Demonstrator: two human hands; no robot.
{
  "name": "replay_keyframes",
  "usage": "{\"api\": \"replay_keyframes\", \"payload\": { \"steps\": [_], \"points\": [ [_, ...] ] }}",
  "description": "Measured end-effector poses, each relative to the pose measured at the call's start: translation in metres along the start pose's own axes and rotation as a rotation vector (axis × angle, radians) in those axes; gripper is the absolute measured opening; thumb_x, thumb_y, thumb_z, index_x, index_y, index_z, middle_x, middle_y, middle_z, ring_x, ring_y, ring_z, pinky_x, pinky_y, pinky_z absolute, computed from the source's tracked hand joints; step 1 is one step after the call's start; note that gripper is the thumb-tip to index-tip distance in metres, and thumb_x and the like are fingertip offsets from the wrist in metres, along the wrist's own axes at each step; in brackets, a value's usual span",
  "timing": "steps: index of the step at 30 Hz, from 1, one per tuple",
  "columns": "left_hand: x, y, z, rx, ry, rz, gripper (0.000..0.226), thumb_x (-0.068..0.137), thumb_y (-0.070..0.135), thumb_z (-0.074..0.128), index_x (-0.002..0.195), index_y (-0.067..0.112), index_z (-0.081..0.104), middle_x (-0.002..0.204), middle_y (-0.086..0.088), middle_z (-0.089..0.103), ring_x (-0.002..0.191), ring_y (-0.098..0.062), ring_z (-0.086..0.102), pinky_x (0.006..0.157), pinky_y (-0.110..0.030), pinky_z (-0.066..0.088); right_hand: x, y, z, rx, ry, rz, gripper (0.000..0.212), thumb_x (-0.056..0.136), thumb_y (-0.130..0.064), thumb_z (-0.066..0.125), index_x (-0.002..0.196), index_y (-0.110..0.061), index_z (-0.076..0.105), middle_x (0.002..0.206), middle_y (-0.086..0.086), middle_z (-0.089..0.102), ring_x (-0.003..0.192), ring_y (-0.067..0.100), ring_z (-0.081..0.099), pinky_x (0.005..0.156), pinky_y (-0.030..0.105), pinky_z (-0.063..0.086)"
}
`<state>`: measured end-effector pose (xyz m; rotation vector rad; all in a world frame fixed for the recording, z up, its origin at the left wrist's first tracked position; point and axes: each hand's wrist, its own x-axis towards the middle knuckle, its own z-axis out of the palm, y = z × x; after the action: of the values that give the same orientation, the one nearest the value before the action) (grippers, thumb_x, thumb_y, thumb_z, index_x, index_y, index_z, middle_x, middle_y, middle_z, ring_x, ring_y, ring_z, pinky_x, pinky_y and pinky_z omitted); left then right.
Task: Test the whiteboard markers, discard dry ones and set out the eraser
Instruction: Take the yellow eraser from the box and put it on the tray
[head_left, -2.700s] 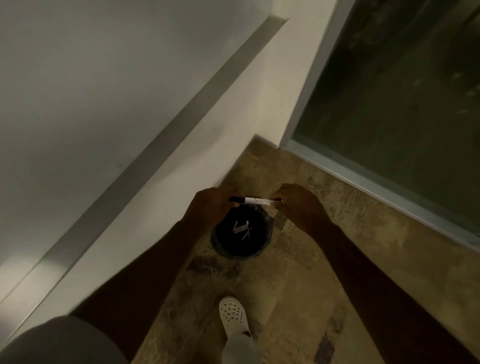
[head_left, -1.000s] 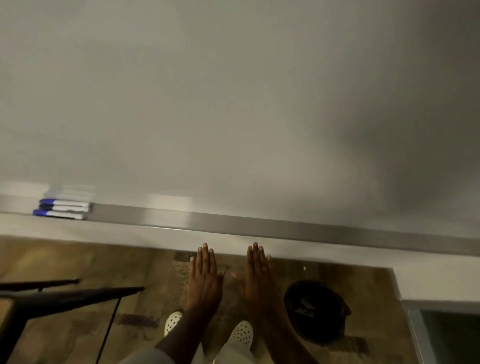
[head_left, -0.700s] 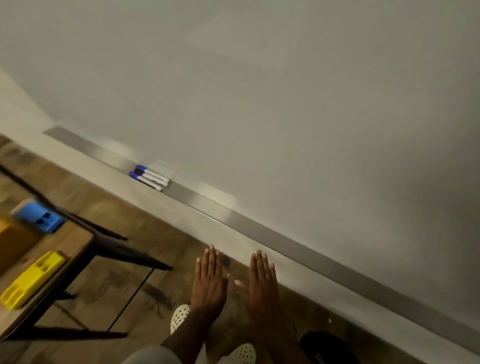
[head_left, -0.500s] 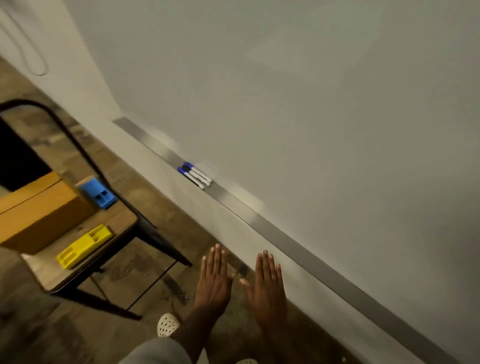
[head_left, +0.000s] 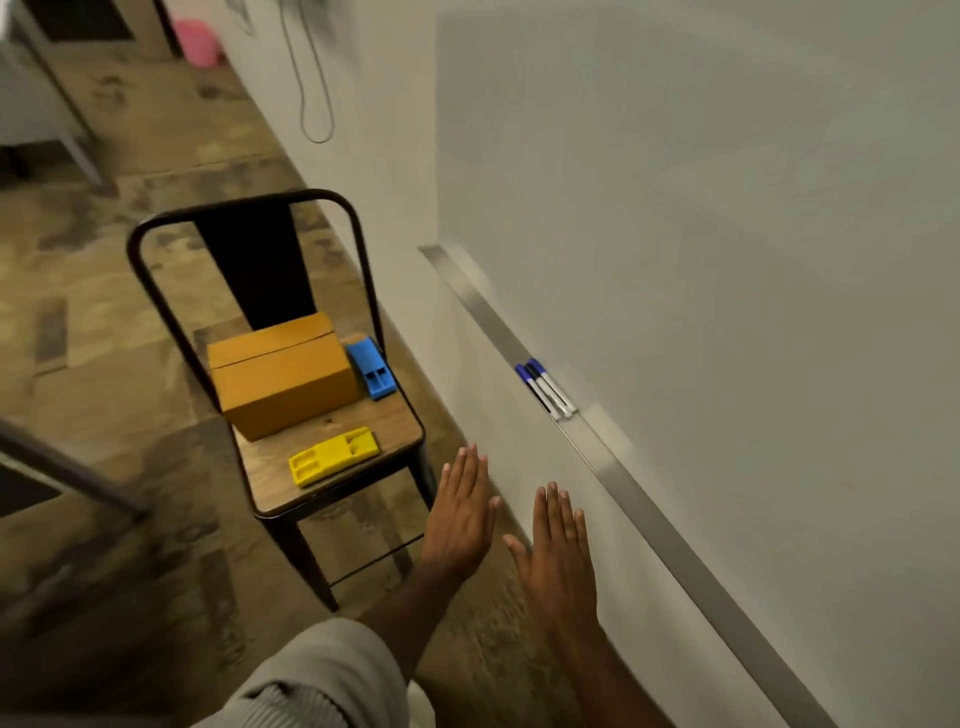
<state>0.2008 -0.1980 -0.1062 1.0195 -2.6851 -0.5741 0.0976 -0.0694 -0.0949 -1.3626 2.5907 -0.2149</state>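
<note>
Whiteboard markers with blue caps and white barrels (head_left: 546, 388) lie on the grey metal tray (head_left: 649, 514), beyond the right hand (head_left: 558, 551); sorting looks done. Eraser remains: which of the blue (head_left: 371, 367) or yellow (head_left: 334, 455) blocks on the wooden chair seat (head_left: 270, 478) past the left hand (head_left: 460, 514) is uncertain. Both hands flat, empty, with free room between seat edge and wall.

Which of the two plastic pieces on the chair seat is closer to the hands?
The yellow piece, at the seat's front edge. The blue piece lies farther back beside the cardboard box. Both hands, left and right, are open and empty.
</note>
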Motion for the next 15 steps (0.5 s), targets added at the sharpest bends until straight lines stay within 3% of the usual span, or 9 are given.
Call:
{"api": "replay_keyframes", "payload": {
  "steps": [3,6,11,15],
  "points": [
    [0.018,-0.041,-0.024,-0.019,0.065,-0.037,0.061,0.108,0.038,0.023,0.158,0.008,0.008,0.166,-0.009,-0.005,0.155,-0.023,-0.005,0.125,-0.037,-0.005,0.032,-0.030,-0.007,-0.029,-0.011,-0.046,0.086,0.097,-0.072,0.008,0.157,-0.012,0.020,0.163,0.008,0.016,0.151,0.027,0.022,0.126,0.037,0.003],
    [0.033,-0.077,-0.044,-0.022,0.097,-0.070,0.060,0.108,0.036,0.027,0.158,0.005,0.014,0.167,-0.011,0.001,0.156,-0.023,-0.001,0.125,-0.039,0.000,0.063,-0.064,-0.012,-0.040,-0.012,-0.116,0.091,0.090,-0.077,-0.007,0.158,-0.017,0.000,0.165,0.002,-0.004,0.155,0.022,0.001,0.124,0.036,-0.006],
    [0.049,-0.131,-0.078,-0.043,0.165,-0.114,0.060,0.107,0.037,0.026,0.156,0.004,0.018,0.166,-0.012,0.009,0.155,-0.022,-0.001,0.122,-0.041,0.006,0.117,-0.126,-0.018,-0.050,0.013,-0.209,0.093,0.088,-0.077,-0.012,0.159,-0.016,-0.002,0.166,0.002,-0.007,0.155,0.020,-0.005,0.121,0.033,-0.011],
    [0.056,-0.178,-0.104,-0.030,0.197,-0.148,0.062,0.107,0.038,0.028,0.158,0.006,0.015,0.168,-0.010,0.001,0.155,-0.021,-0.006,0.124,-0.042,0.005,0.161,-0.174,-0.023,-0.046,0.044,-0.293,0.093,0.088,-0.075,-0.016,0.158,-0.016,-0.005,0.166,0.002,-0.009,0.155,0.019,-0.007,0.123,0.035,-0.007]
  ]
}}
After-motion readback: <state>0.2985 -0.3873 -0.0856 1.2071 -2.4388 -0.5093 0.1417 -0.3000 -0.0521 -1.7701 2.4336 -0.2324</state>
